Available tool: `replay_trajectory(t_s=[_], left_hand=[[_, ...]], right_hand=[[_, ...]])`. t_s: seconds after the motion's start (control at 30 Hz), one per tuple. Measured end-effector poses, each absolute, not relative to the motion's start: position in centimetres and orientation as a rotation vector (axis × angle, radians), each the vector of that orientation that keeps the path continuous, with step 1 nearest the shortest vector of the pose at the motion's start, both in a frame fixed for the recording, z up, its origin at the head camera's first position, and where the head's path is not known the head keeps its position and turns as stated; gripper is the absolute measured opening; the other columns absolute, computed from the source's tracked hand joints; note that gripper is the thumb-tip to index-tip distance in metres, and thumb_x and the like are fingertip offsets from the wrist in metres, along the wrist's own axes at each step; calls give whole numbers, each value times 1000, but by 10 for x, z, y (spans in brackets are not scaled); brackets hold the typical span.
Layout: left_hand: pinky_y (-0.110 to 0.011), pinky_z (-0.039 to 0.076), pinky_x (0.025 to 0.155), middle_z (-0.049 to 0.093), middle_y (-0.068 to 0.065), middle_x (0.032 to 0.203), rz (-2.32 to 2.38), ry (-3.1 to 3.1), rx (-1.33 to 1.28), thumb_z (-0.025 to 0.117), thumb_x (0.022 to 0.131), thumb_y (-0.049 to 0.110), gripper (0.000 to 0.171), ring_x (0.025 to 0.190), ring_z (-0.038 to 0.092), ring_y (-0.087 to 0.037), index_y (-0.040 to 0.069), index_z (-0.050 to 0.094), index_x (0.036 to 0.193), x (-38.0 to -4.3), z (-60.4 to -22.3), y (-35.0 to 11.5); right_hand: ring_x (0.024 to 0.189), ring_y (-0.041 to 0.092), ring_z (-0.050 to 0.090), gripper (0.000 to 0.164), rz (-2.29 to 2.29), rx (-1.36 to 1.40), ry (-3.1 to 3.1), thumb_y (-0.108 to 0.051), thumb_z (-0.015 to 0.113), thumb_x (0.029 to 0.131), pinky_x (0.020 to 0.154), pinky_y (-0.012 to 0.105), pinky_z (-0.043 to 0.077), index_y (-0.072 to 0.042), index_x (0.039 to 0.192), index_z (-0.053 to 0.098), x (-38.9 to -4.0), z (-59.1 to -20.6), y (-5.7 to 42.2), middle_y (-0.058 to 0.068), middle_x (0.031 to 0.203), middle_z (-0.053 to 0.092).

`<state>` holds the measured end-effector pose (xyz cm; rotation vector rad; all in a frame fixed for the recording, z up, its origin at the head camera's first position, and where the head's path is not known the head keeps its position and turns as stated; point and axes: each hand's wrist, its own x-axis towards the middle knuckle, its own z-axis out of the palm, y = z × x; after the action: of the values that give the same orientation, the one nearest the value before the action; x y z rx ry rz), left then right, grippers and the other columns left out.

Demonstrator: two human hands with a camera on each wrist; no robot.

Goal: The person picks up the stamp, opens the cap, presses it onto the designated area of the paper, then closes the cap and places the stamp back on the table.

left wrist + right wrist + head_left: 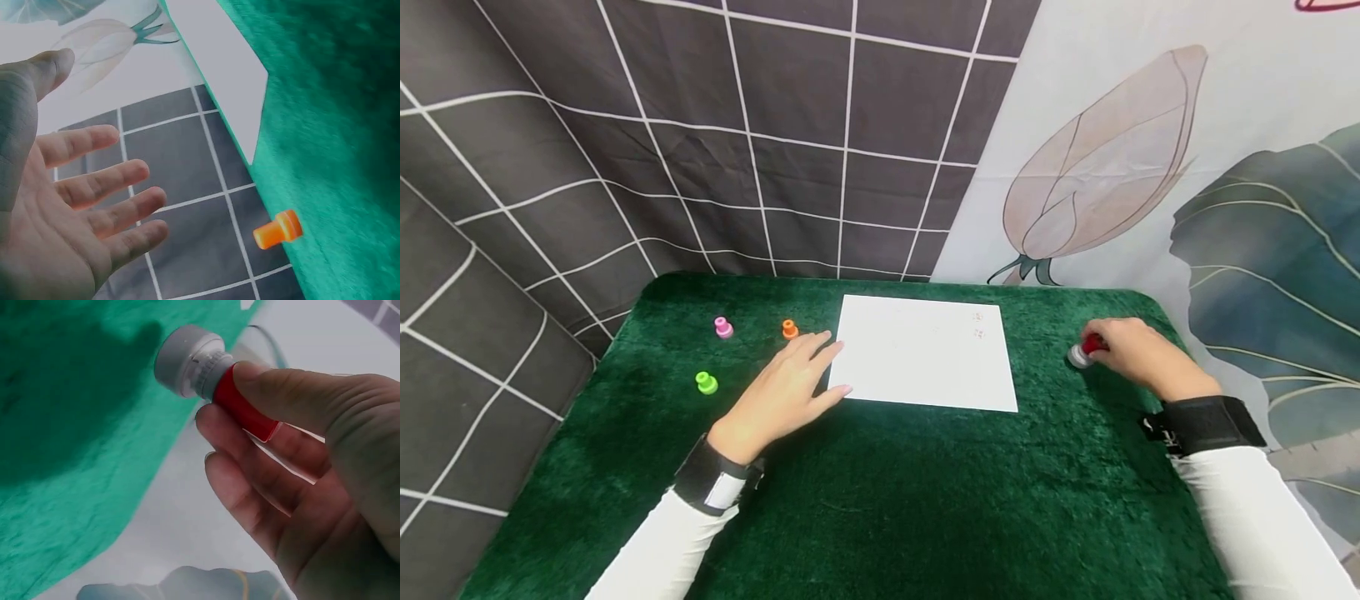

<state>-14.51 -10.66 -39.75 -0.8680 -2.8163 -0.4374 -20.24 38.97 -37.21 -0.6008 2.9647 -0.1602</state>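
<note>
A sheet of white paper [921, 354] lies on the green cloth, with two small printed marks [979, 333] near its upper right corner. My left hand [784, 390] reaches to the paper's left edge, fingers spread, and the left wrist view shows its palm bare. To the right of the paper, my right hand [1138, 352] pinches a small stamp by its red handle [247, 409] between thumb and fingers. The stamp's grey-white round end [187, 359] points away from the palm, close over the cloth in the head view.
Left of the paper stand an orange stamp [790, 329], a pink one [723, 327] and a green one [706, 382]. The orange is nearest my left fingers. Behind the green-covered table [887, 500] hang a dark gridded curtain [797, 167] and a flower-printed cloth [1097, 158].
</note>
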Motion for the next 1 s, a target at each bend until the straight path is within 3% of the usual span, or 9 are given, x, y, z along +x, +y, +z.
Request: replay_trajectory(t_s=[0.27,0.67,1.0], left_hand=[[-52,46,105,52,-17,142,-572,-2660,-890,63,91,45,61,130,46,-30,9,53,138,-142,-378,-88],[-44,49,104,59,-14,135,-763,-2371,-904,69,89,32,53,125,51,-25,6,57,133,-139,-346,-55],[-41,49,105,61,-12,133,-1036,-2250,-923,70,89,29,50,124,54,-21,6,58,132,-135,-332,-34]], right_hand=[[80,30,65,27,-291,-865,3102,-1,73,82,65,50,57,3,108,65,-187,-354,357,19,95,69],[79,15,60,40,-682,-1001,3238,-5,78,78,54,33,46,-13,116,67,-153,-326,304,7,98,71],[78,8,54,44,-1007,-1115,3216,-4,79,77,51,21,41,-19,118,68,-131,-317,264,0,109,70]])
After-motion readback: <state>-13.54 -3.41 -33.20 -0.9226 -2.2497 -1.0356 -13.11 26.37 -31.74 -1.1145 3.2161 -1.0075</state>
